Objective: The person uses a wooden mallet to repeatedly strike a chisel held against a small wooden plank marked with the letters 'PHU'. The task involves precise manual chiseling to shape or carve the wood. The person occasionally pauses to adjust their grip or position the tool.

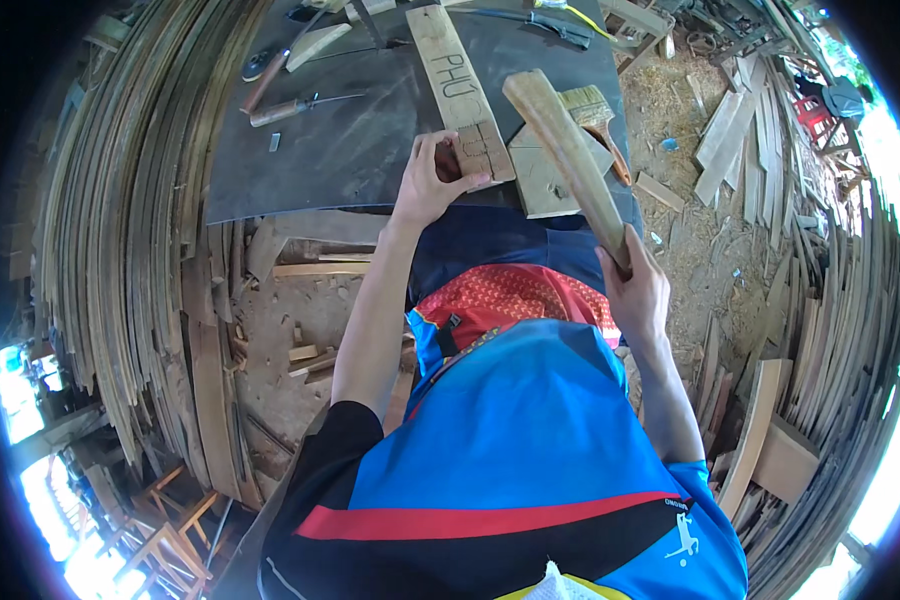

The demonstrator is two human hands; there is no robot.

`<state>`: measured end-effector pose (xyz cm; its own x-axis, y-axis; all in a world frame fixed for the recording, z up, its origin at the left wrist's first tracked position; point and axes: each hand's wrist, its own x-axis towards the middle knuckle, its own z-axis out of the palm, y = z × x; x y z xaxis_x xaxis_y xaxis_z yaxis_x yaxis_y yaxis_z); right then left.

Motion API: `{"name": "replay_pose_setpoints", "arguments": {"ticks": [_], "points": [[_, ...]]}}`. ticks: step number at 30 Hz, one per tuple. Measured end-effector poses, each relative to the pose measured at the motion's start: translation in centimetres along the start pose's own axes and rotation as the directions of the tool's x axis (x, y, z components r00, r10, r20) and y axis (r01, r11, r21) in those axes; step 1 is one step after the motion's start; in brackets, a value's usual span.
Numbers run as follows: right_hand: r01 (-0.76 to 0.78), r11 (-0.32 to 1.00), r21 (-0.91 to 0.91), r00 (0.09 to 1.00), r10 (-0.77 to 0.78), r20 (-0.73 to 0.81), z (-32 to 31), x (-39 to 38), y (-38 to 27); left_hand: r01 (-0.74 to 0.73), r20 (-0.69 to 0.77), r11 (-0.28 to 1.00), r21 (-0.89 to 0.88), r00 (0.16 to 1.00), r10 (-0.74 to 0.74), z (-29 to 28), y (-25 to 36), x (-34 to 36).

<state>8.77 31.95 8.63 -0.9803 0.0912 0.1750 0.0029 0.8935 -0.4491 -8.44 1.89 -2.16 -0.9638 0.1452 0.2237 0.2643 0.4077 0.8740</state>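
Observation:
My left hand (428,182) grips the near end of a long wooden board (457,85) that lies on the dark workbench top (360,130); the fingers wrap the notched end. My right hand (637,290) holds a thick wooden club (568,150) by its lower end, raised and tilted up-left over the bench. A flat square wood piece (540,180) lies under the club, beside the board's end. A paintbrush (595,110) rests just behind the club.
A chisel with a wooden handle (295,107) and other tools lie on the bench at left. Stacks of curved wood strips (140,220) fill the left side. Planks and offcuts (760,140) cover the sawdust floor at right.

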Motion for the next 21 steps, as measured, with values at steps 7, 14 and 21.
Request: {"name": "replay_pose_setpoints", "arguments": {"ticks": [7, 14, 21], "points": [[0.038, 0.999, 0.016, 0.999, -0.038, 0.006, -1.2, 0.1, 0.1, -0.010, -0.007, 1.000, -0.004, 1.000, 0.010, 0.3, 0.4, 0.0], [0.079, 0.997, -0.019, 0.996, -0.078, 0.048, -2.3, -0.4, 0.8, -0.041, 0.020, 0.994, 0.100, 0.999, 0.039, 0.1, 0.0, -0.2], [0.062, 0.994, -0.086, 0.995, -0.055, 0.089, -3.1, -0.1, 0.7, -0.007, 0.021, 0.996, 0.091, 1.000, 0.005, 0.2, -0.1, -0.4]]}}
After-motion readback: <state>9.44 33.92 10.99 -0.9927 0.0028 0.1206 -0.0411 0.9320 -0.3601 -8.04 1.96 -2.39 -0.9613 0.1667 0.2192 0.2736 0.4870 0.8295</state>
